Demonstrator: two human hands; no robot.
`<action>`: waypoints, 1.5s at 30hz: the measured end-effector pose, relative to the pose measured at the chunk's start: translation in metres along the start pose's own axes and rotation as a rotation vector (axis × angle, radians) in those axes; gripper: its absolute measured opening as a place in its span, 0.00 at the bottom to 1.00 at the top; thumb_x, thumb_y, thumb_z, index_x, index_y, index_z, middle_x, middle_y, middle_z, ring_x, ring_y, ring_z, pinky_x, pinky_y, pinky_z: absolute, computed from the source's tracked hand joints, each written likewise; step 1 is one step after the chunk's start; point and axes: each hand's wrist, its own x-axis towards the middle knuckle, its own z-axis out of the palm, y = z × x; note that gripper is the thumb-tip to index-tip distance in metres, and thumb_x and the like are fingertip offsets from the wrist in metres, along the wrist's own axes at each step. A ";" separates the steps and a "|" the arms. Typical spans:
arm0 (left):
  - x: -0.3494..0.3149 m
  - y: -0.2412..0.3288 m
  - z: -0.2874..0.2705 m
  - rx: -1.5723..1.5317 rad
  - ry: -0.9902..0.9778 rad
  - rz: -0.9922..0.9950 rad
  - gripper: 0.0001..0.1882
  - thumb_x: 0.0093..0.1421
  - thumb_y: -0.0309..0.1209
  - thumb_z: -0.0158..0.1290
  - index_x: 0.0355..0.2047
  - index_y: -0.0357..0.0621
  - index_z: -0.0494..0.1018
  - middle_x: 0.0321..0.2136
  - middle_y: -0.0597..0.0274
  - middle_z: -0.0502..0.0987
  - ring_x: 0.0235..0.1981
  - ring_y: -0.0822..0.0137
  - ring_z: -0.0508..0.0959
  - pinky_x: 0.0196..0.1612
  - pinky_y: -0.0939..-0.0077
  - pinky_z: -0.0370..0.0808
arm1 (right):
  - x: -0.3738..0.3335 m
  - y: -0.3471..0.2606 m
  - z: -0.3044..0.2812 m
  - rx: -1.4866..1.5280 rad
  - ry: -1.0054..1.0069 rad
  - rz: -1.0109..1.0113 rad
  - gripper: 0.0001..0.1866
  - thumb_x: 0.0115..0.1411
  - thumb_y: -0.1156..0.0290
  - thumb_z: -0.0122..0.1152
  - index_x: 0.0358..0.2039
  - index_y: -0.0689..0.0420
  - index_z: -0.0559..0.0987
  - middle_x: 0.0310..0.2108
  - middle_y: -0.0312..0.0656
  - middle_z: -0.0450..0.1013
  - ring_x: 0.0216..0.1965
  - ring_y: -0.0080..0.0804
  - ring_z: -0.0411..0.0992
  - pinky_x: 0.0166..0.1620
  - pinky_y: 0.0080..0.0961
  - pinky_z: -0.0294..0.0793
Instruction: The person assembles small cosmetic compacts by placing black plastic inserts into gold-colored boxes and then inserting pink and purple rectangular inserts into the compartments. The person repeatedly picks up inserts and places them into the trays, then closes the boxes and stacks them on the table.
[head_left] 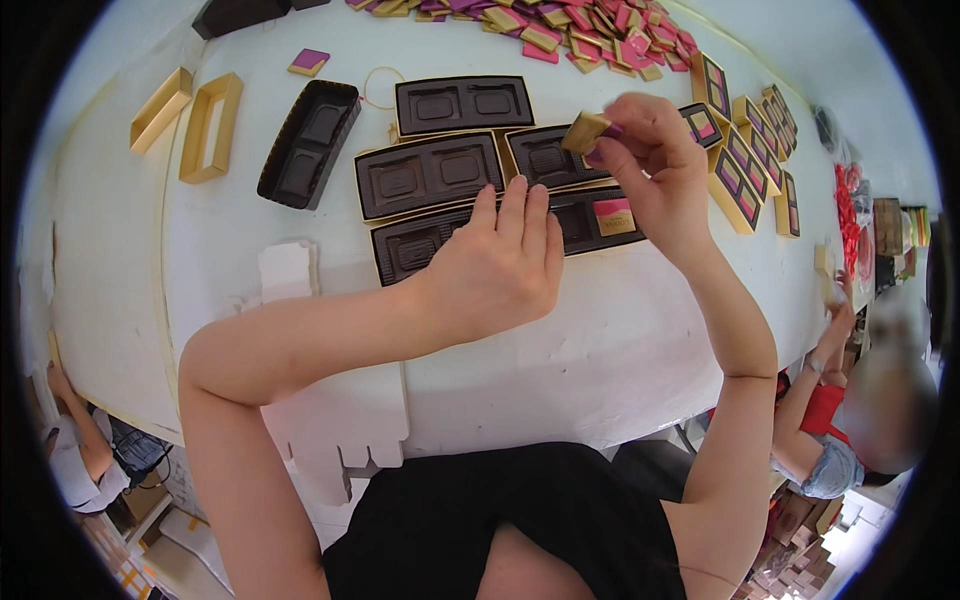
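In my right hand (pixel 662 170), closed in a pinch, is a small gold-and-purple wrapped square (pixel 582 132), probably a chocolate. It is held above a gold-edged box with a dark two-well tray (pixel 540 155). My left hand (pixel 503 260) lies with fingers stretched out over the front boxes, holding nothing visible and covering part of them. A pink-and-gold square (pixel 614 216) sits in the right well of the front right box (pixel 577 222). Similar boxes around it, one at the back (pixel 465 106), one at middle left (pixel 428 176), and one at front left (pixel 408 245), show bare wells.
A loose dark tray (pixel 308 145), gold sleeves (pixel 210 128) and a single purple square (pixel 309 62) lie left. Many pink, purple and gold squares (pixel 600 35) are heaped at the back. Filled boxes (pixel 735 190) stand right. White cardboard (pixel 345 420) lies near me. Other people are at both sides.
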 end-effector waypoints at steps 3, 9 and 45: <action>0.000 0.000 0.001 -0.007 0.015 -0.002 0.19 0.54 0.36 0.57 0.37 0.29 0.77 0.40 0.35 0.78 0.43 0.43 0.80 0.44 0.52 0.80 | 0.006 -0.001 -0.011 0.126 -0.091 0.181 0.10 0.61 0.84 0.57 0.44 0.63 0.76 0.37 0.37 0.79 0.39 0.24 0.79 0.44 0.22 0.81; 0.000 0.000 0.003 -0.009 0.038 -0.008 0.19 0.53 0.36 0.57 0.36 0.29 0.77 0.39 0.35 0.79 0.41 0.43 0.81 0.44 0.53 0.80 | 0.007 -0.015 -0.015 -0.089 -0.203 0.171 0.09 0.59 0.82 0.61 0.41 0.61 0.79 0.33 0.40 0.79 0.34 0.24 0.78 0.37 0.19 0.78; 0.003 0.000 0.010 -0.105 0.162 -0.052 0.09 0.43 0.29 0.56 0.18 0.36 0.68 0.33 0.32 0.80 0.37 0.43 0.83 0.40 0.53 0.81 | -0.014 0.002 -0.008 -0.315 -0.138 -0.190 0.09 0.54 0.87 0.62 0.34 0.61 0.82 0.36 0.39 0.77 0.27 0.27 0.76 0.29 0.20 0.76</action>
